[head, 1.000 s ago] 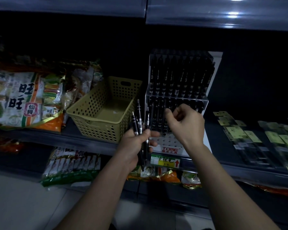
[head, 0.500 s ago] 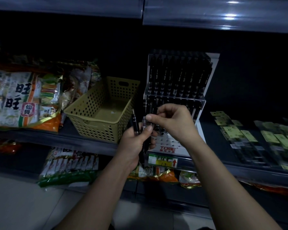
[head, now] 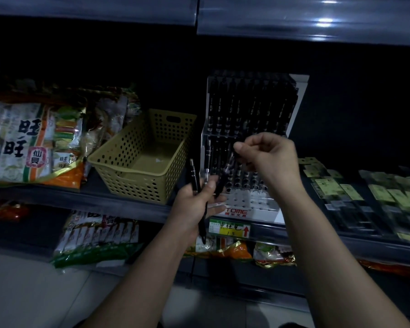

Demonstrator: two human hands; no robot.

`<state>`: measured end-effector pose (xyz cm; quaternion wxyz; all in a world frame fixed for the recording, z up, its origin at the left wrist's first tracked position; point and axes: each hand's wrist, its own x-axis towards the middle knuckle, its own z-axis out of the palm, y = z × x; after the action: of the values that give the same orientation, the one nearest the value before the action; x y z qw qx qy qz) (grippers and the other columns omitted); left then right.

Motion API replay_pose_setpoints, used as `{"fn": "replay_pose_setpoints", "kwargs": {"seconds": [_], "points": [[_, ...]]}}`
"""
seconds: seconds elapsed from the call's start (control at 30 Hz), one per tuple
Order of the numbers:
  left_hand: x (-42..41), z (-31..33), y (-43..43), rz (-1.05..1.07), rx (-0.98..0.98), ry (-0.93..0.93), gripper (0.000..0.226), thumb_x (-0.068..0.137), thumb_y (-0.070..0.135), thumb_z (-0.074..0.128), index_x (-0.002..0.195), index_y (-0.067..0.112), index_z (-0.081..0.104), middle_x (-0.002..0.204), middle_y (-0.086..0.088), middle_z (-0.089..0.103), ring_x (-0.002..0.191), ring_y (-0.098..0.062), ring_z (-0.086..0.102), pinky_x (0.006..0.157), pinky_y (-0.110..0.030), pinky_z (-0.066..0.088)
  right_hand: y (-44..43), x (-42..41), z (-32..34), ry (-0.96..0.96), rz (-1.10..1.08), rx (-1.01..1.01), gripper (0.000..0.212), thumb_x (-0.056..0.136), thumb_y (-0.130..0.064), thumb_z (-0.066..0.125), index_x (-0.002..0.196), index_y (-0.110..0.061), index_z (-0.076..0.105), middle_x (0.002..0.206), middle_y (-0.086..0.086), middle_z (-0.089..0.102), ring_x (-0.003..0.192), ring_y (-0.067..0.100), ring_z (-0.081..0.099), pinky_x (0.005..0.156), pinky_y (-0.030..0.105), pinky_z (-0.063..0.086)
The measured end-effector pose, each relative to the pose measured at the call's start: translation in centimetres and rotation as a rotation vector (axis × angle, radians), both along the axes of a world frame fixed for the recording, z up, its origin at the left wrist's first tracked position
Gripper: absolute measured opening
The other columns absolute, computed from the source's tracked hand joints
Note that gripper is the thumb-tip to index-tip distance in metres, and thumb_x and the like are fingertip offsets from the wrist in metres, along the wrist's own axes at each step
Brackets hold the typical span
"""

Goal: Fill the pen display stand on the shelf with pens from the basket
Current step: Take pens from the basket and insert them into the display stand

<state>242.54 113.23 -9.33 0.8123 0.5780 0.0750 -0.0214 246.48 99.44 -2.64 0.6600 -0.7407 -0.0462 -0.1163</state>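
Note:
A clear tiered pen display stand (head: 251,210) with a white back stands on the dark shelf; its upper rows hold several black pens, while the front holes near the base are bare. My left hand (head: 197,202) is shut on a small bunch of black pens (head: 194,177) just left of the stand's base. My right hand (head: 268,153) pinches one black pen (head: 225,171), blurred and tilted, in front of the stand's lower rows. The yellow perforated basket (head: 137,176) sits left of the stand with no pens visible inside.
Rice cracker bags (head: 31,143) lie left of the basket. Flat yellow-labelled packs (head: 355,192) cover the shelf to the right. More snack packs (head: 97,237) fill the lower shelf. A yellow price tag (head: 230,228) hangs on the shelf edge under the stand.
My right hand went from the stand to the bunch in my left hand, took one pen, and now lifts it up and right toward the stand.

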Motion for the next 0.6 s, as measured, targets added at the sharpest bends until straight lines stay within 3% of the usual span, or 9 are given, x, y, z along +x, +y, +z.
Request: {"fn": "replay_pose_setpoints", "kwargs": {"seconds": [0.1,0.27,0.47,0.6], "points": [[0.0,-0.1,0.1,0.017,0.071,0.019,0.022,0.099,0.018,0.047,0.113,0.011,0.063,0.089,-0.005,0.061,0.068,-0.013,0.058,0.054,-0.025,0.052,-0.9,0.6,0.1,-0.090,-0.153,-0.062,0.014,0.079,-0.019,0.077,0.074,-0.017,0.064,0.072,0.011,0.066,0.063,0.020,0.061,0.059,0.032,0.053],[-0.2,0.1,0.2,0.010,0.084,0.011,0.017,0.100,0.020,0.046,0.105,0.018,0.062,0.060,0.004,0.042,0.045,-0.007,0.034,0.039,-0.019,0.024,-1.3,0.6,-0.3,-0.245,-0.357,-0.293,0.014,0.080,-0.028,0.076,0.077,-0.020,0.064,0.067,-0.010,0.060,0.061,0.004,0.057,0.059,0.020,0.049],[-0.4,0.4,0.2,0.030,0.038,0.021,0.018,0.099,0.025,0.047,0.109,0.015,0.059,0.055,0.006,0.044,0.040,-0.005,0.033,0.036,-0.018,0.023,-1.0,0.9,-1.6,-0.325,-0.382,-0.375,0.015,0.081,-0.026,0.075,0.082,-0.013,0.068,0.065,-0.016,0.055,0.062,-0.004,0.054,0.057,0.004,0.040],[-0.4,0.6,0.3,0.043,0.024,0.041,0.011,0.098,0.022,0.048,0.096,0.011,0.052,0.055,0.004,0.045,0.039,-0.006,0.033,0.035,-0.018,0.023,-0.7,1.0,-2.4,-0.345,-0.385,-0.410,0.016,0.081,-0.024,0.075,0.082,-0.010,0.068,0.065,-0.017,0.052,0.060,-0.004,0.051,0.057,0.003,0.038]]}}
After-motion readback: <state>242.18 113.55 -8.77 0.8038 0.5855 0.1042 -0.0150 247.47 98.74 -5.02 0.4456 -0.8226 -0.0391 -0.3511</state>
